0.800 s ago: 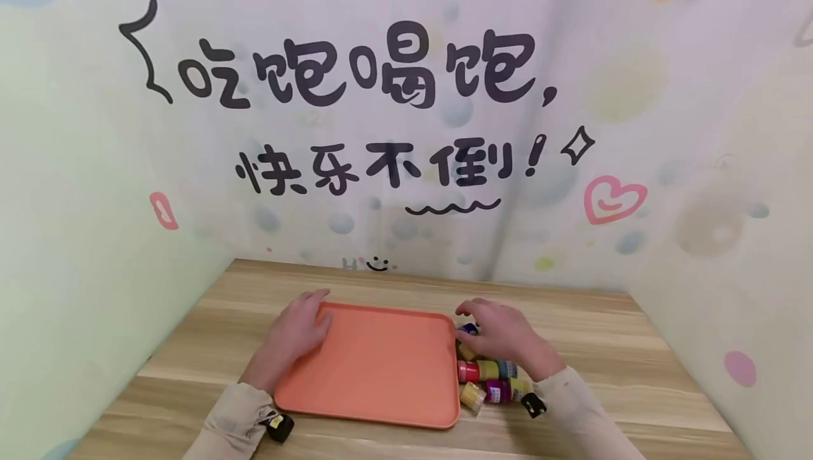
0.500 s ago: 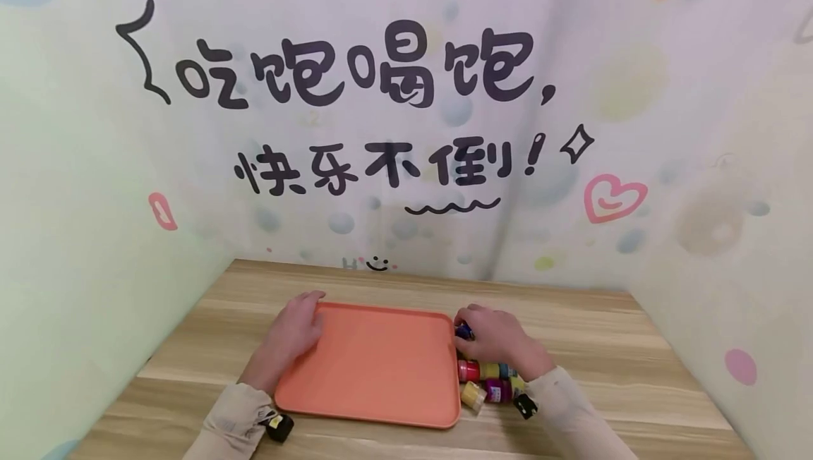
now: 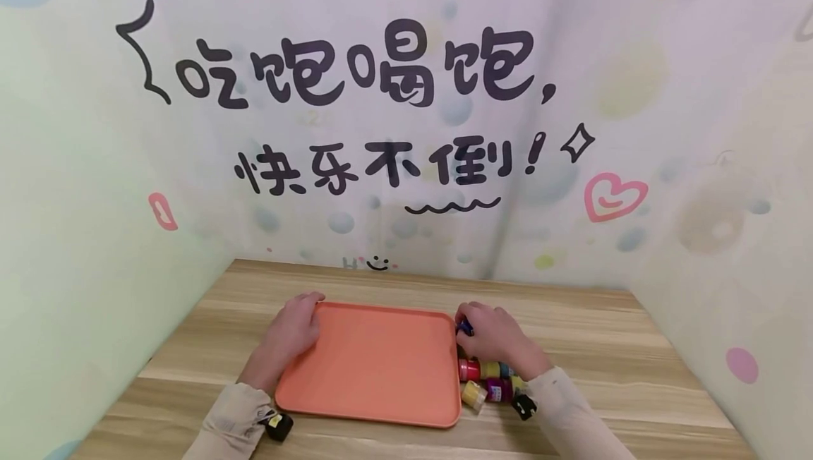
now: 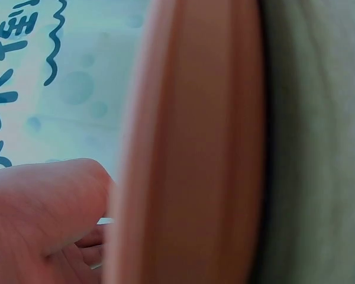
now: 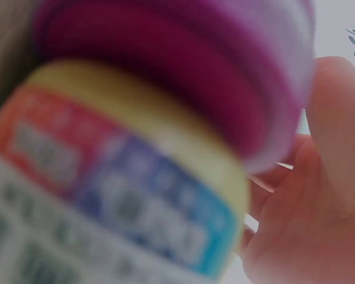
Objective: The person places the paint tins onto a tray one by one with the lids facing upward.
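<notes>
Evidently my left hand [image 3: 293, 328] curls round the left edge of the orange tray [image 3: 381, 361]; just beside its right edge, my right hand [image 3: 497, 333] pinches a blue-capped jar [image 3: 466, 328], probably light, rigid, slick, best held round the sides.

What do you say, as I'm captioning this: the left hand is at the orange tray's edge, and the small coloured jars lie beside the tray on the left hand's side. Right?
Not quite: the small coloured jars lie beside the orange tray on the side of the right hand, as the head view shows. The left hand is at the tray's edge, as you say.
</notes>
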A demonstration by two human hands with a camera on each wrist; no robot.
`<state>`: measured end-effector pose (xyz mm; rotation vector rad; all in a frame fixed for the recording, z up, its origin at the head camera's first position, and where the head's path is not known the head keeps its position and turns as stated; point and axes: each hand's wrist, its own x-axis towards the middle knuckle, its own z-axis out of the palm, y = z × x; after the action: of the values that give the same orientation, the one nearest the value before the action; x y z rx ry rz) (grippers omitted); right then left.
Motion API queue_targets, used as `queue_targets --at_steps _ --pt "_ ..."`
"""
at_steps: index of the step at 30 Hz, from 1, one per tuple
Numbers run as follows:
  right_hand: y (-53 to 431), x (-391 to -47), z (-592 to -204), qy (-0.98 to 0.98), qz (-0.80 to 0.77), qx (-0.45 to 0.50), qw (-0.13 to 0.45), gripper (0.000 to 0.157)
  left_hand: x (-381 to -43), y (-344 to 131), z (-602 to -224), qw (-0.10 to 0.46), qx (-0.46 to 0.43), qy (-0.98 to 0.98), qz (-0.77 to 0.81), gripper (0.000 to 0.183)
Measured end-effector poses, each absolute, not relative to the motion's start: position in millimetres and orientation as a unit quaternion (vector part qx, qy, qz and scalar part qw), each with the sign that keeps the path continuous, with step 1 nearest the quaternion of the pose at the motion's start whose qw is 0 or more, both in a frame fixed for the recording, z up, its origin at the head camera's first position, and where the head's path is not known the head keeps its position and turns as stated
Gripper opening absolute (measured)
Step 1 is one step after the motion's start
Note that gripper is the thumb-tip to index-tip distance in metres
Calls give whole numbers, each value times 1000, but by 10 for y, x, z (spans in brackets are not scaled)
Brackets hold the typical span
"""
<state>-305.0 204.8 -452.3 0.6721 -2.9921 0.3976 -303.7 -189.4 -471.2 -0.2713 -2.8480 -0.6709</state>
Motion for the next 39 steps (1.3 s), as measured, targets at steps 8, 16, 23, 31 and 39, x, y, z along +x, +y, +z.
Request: queue_targets --at_steps 8,16,23,31,39 --pt "2093 -3037 -4486 -955 159 246 43 16 -3042 -1905 -4727 108 -107 -967 -204 33" --pt "2126 -3076 -4542 -947 209 237 64 13 -3054 -1909 -4729 90 -105 -970 -199 42" --pt "2111 -3098 -4540 -946 218 230 76 23 -3043 -1909 -4729 92 -104 -971 -195 42" --pt "2085 -3092 -4525 -946 201 228 111 31 -3033 -1894 -4704 85 -98 -971 -203 42" --pt "2044 -3116 -4508 -948 205 223 98 33 -3047 -1897 -4714 80 -95 -970 -207 42"
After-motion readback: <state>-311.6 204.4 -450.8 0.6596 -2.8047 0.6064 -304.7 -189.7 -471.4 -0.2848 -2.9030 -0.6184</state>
